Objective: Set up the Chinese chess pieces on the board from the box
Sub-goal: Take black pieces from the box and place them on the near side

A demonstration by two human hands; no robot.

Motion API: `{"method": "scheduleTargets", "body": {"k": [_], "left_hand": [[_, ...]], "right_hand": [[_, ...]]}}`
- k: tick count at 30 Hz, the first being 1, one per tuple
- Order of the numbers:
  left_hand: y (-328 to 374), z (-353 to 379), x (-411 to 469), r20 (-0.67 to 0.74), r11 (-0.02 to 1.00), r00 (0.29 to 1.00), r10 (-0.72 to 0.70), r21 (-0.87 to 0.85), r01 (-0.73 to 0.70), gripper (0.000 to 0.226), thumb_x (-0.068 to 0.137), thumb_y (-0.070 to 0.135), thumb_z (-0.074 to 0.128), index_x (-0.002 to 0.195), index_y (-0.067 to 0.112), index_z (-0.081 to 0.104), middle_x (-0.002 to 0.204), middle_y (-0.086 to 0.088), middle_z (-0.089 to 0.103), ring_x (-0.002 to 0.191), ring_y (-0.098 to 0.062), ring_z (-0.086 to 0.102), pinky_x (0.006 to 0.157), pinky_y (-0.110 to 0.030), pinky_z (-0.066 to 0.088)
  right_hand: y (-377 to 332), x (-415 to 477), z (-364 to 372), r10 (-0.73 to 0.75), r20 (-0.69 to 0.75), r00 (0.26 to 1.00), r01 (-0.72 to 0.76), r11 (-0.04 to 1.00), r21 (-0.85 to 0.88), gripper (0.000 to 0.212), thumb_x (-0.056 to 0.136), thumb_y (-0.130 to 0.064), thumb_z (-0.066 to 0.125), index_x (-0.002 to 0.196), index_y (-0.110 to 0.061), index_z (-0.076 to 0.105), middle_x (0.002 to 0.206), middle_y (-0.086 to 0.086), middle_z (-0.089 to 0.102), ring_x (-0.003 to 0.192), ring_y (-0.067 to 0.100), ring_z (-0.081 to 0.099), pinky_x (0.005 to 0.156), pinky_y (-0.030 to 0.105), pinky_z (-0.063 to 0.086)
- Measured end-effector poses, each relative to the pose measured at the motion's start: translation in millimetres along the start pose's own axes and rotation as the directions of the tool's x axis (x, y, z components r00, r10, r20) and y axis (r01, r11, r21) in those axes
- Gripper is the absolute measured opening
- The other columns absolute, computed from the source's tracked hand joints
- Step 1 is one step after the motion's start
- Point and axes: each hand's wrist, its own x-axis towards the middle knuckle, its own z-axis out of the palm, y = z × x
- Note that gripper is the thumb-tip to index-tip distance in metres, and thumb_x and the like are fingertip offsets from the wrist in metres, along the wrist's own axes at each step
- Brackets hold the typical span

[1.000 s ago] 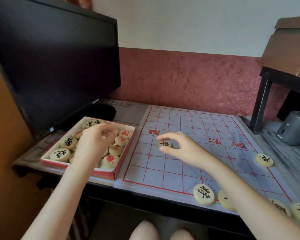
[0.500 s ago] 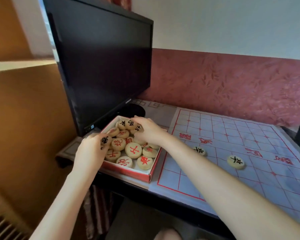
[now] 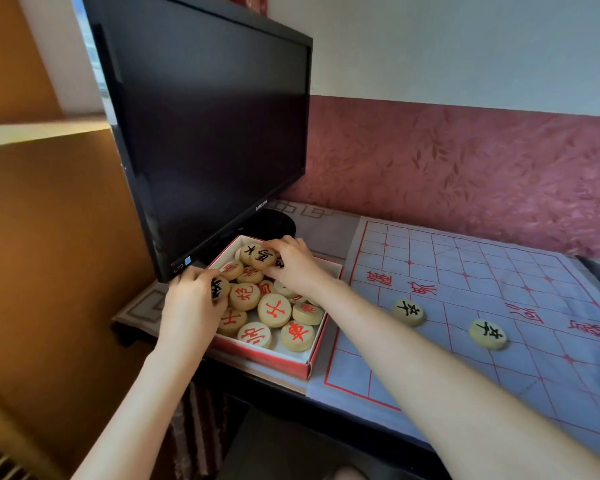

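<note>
A red-walled box [image 3: 293, 367] sits left of the pale blue paper board [image 3: 492, 358] and holds several round wooden pieces with red or black characters. My left hand [image 3: 187, 306] is at the box's left side, fingers curled around a black-marked piece [image 3: 220, 288]. My right hand [image 3: 293, 263] reaches into the far part of the box, fingers closed around a black-marked piece [image 3: 263, 258] on top of the pile. Two black-marked pieces [image 3: 408, 312] [image 3: 488, 334] lie on the board's near half.
A black monitor [image 3: 208, 133] on a round stand [image 3: 271, 225] rises right behind the box. A red patterned wall [image 3: 465, 168] backs the desk. A wooden shelf unit [image 3: 49, 220] stands at the left. The desk's front edge [image 3: 274, 379] runs just below the box.
My right hand left a piece on the board and moved into the box. The view swung left. My left hand stayed at the box with a black piece.
</note>
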Motion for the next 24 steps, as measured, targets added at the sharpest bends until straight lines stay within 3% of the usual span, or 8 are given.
{"method": "scheduleTargets", "body": {"k": [5, 9, 14, 17, 20, 24], "left_hand": [[2, 1, -8, -0.044, 0.994, 0.999, 0.002, -0.110, -0.007, 0.045, 0.076, 0.013, 0.072, 0.119, 0.013, 0.059, 0.119, -0.008, 0.055, 0.105, -0.028, 0.055, 0.081, -0.035, 0.049], [3, 1, -14, -0.103, 0.968, 0.995, 0.016, -0.246, -0.041, 0.043, 0.076, 0.015, 0.073, 0.116, 0.015, 0.060, 0.117, -0.005, 0.053, 0.105, -0.020, 0.053, 0.079, -0.026, 0.045], [16, -4, -22, -0.190, 0.944, 0.977, 0.095, -0.295, -0.149, 0.043, 0.075, 0.018, 0.073, 0.116, 0.017, 0.061, 0.112, 0.000, 0.052, 0.099, -0.007, 0.047, 0.080, -0.024, 0.046], [30, -8, -21, -0.167, 0.933, 0.978, 0.127, -0.314, -0.175, 0.044, 0.074, 0.023, 0.074, 0.116, 0.019, 0.062, 0.112, 0.002, 0.053, 0.100, -0.006, 0.047, 0.081, -0.020, 0.041], [48, -12, -24, -0.114, 0.908, 0.985, 0.128, -0.385, -0.163, 0.042, 0.075, 0.026, 0.074, 0.115, 0.023, 0.063, 0.112, 0.005, 0.054, 0.101, -0.004, 0.049, 0.074, -0.006, 0.036], [70, -14, -38, -0.044, 0.866, 0.980, 0.193, -0.462, -0.191, 0.037, 0.075, 0.027, 0.074, 0.111, 0.027, 0.064, 0.110, 0.012, 0.057, 0.101, -0.001, 0.053, 0.072, 0.002, 0.037]], "right_hand": [[0, 0, 5, -0.008, -0.073, 0.997, 0.013, 0.998, 0.069, 0.052, 0.083, -0.023, 0.066, 0.131, -0.015, 0.049, 0.121, 0.005, 0.054, 0.116, 0.024, 0.042, 0.100, 0.036, 0.036], [4, -10, -3, -0.002, -0.077, 0.997, 0.015, 0.987, 0.158, 0.062, 0.082, -0.022, 0.067, 0.138, -0.017, 0.042, 0.125, 0.006, 0.048, 0.122, 0.022, 0.038, 0.103, 0.036, 0.034], [12, -37, -33, 0.004, -0.069, 0.998, 0.015, 0.963, 0.269, 0.052, 0.081, -0.019, 0.069, 0.130, -0.016, 0.052, 0.114, 0.002, 0.047, 0.114, 0.016, 0.043, 0.096, 0.028, 0.037], [17, -57, -54, 0.008, -0.045, 0.999, 0.006, 0.948, 0.317, 0.049, 0.076, -0.017, 0.074, 0.121, -0.018, 0.056, 0.106, -0.002, 0.049, 0.098, 0.010, 0.048, 0.087, 0.023, 0.038], [21, -81, -71, 0.013, -0.011, 1.000, -0.008, 0.937, 0.348, 0.043, 0.074, -0.018, 0.075, 0.114, -0.019, 0.059, 0.106, 0.001, 0.052, 0.085, 0.003, 0.050, 0.079, 0.018, 0.041], [27, -126, -91, 0.009, 0.050, 0.999, -0.024, 0.956, 0.294, 0.040, 0.074, -0.022, 0.076, 0.110, -0.026, 0.059, 0.110, -0.004, 0.056, 0.093, 0.003, 0.052, 0.077, 0.004, 0.038]]}}
